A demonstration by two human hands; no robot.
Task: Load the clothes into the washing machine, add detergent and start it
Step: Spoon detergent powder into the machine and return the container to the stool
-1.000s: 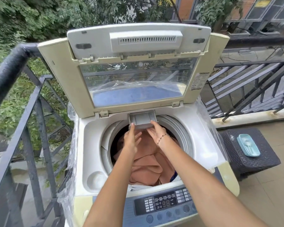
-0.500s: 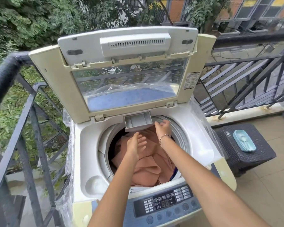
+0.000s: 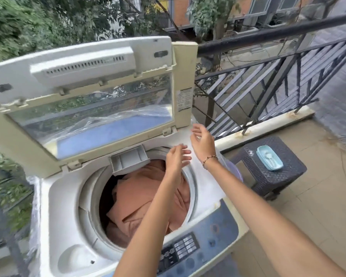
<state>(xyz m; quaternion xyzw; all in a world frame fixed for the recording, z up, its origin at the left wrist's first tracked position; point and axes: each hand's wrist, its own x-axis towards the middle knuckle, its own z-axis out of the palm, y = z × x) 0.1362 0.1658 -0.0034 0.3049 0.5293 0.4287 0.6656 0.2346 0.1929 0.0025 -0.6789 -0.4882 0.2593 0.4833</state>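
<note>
A person's hands had just come away from the detergent drawer [image 3: 129, 160] of a top-loading washing machine [image 3: 68, 206] on a balcony, a moment after both were working at the pulled-out tray. The left hand [image 3: 177, 157] hung open and empty over the rim of the drum [image 3: 92, 196], fingers spread, while the right hand [image 3: 202, 141], a beaded bracelet at the wrist, had swung further right, also open and holding nothing, toward a wicker stool [image 3: 272, 172] bearing a light blue container [image 3: 269, 158]. The two hands were near each other but not touching. Peach-coloured clothes [image 3: 140, 198] already lay in the drum under the raised lid [image 3: 84, 92], and the drawer stood open, apparently unfilled. Loading looked done; the reach rightward suggested detergent was next, with the control panel [image 3: 188, 248] yet to be used.
</note>
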